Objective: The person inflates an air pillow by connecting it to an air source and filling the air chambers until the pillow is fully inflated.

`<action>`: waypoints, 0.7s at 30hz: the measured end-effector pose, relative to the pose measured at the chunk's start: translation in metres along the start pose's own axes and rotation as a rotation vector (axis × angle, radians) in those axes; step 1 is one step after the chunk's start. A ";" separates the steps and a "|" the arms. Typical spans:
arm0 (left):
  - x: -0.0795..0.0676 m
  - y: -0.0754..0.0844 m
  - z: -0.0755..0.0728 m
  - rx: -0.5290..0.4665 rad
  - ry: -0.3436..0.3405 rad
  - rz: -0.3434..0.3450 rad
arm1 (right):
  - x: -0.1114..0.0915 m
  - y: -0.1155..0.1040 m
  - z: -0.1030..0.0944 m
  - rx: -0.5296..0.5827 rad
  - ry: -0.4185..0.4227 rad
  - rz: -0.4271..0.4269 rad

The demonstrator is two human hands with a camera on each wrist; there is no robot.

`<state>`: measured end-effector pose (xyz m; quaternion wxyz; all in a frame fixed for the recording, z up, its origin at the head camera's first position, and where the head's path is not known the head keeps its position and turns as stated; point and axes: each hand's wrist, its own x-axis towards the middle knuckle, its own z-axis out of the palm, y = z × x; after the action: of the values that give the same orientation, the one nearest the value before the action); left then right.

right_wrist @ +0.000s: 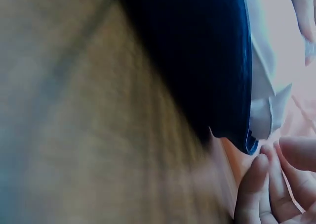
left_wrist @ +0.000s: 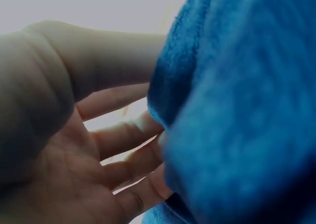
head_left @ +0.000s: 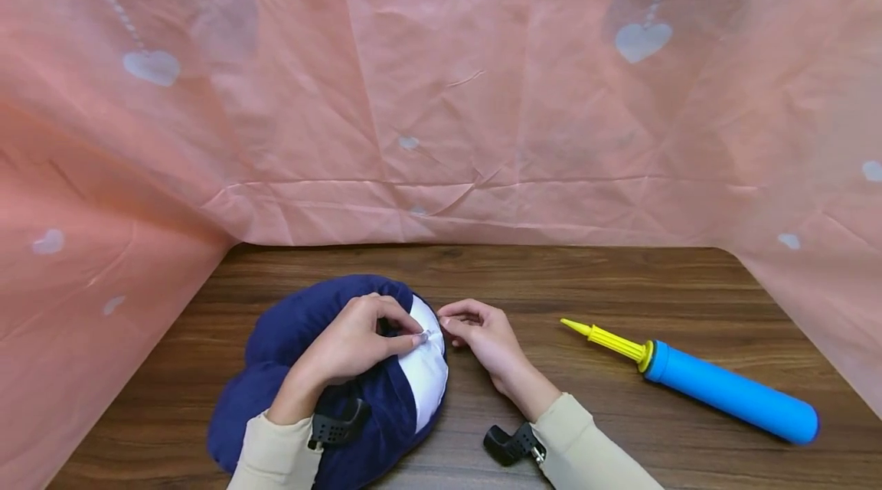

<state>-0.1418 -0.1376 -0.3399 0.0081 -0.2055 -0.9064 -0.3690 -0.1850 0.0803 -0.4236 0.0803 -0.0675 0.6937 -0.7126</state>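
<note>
A navy plush U-shaped neck pillow (head_left: 296, 329) lies on the table at the left front, its cover parted over a smooth white inner bladder (head_left: 422, 381). A small clear valve (head_left: 426, 334) stands up from the white part. My left hand (head_left: 354, 348) reaches over the pillow and pinches the valve between thumb and fingertip. Blue plush hides its fingertips in the left wrist view. At the pillow's right edge is my right hand (head_left: 485, 337), its fingers loosely bent. The right wrist view has those fingertips close by the cover's edge (right_wrist: 251, 144), with nothing between them.
A blue hand air pump (head_left: 733, 390) with a yellow nozzle (head_left: 575, 326) lies on the wooden table (head_left: 551, 276) to the right, its nozzle pointing left. Pink cloth (head_left: 441, 92) with white hearts hangs behind and on both sides.
</note>
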 end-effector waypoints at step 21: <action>0.021 -0.007 -0.045 -0.005 0.010 -0.163 | 0.070 -0.001 0.015 -0.086 -0.378 -0.034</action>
<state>-0.1696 -0.1652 -0.3084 -0.0177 -0.1292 -0.9191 -0.3717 -0.2508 0.0507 -0.4236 0.1941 -0.2151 0.6949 -0.6582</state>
